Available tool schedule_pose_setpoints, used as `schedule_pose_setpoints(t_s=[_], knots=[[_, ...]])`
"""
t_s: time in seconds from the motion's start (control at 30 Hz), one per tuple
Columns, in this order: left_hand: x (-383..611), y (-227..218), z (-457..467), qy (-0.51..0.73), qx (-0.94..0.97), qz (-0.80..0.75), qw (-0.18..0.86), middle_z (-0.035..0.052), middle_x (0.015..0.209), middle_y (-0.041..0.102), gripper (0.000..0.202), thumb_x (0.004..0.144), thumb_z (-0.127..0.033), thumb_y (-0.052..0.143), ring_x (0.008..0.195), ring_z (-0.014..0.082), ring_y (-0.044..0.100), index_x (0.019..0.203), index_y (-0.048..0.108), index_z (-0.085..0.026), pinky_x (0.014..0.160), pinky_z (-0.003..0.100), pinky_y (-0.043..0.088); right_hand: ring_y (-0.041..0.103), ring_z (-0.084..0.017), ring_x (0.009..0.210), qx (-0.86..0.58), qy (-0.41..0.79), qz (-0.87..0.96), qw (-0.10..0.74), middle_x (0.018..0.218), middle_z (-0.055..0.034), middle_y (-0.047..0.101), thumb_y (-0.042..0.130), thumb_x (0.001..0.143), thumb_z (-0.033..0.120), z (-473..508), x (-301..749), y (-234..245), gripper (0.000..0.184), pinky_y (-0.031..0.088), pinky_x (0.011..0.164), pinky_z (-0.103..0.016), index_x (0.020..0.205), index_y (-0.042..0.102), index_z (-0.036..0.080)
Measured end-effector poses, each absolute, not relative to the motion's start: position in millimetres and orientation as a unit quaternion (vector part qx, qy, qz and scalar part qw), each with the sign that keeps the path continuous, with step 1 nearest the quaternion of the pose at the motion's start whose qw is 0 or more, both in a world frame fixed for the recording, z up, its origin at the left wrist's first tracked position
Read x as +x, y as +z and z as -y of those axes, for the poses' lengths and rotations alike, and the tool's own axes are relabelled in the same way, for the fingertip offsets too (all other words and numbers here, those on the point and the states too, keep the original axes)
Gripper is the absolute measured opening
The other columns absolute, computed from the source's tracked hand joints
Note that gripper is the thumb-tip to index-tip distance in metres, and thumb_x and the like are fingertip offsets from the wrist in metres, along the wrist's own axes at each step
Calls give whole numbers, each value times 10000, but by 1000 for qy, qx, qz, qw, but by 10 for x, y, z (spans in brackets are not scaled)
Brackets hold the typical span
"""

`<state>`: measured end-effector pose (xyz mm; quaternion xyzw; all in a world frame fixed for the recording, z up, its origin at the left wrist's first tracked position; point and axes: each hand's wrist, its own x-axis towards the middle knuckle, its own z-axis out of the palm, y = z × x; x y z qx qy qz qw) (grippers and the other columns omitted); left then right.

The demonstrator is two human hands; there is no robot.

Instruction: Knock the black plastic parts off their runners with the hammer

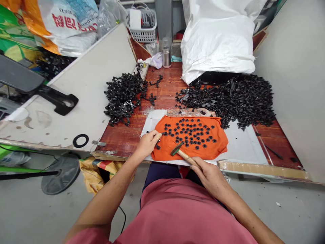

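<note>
Pinching a black piece (165, 133), the left hand (148, 143) should sit clear, left of the hammer (186, 157) the right hand (212, 176) clasps.

The white and orange bag (67, 42) at the upper left carries large red Chinese characters (73, 22), creased and hard to read surely. Above them stand smaller dark letters (67, 11), seemingly ending in "ED"; the rest is unclear.
</note>
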<state>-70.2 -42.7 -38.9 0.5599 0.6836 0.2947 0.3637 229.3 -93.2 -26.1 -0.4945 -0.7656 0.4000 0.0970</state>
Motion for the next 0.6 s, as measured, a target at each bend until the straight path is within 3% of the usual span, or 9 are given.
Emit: schedule_pose_setpoints(t_s=[0.6], knots=[[-744,-447,392,311,573,-675,345,-28,637,533,369,909,-496,488,633,137,490,679,512,-208,582,239,336,681,-212,744,-478,398,777,104,883,-11,737,382,1079,443,885,2298,-185,383,491,697,-302,1333,639,318]])
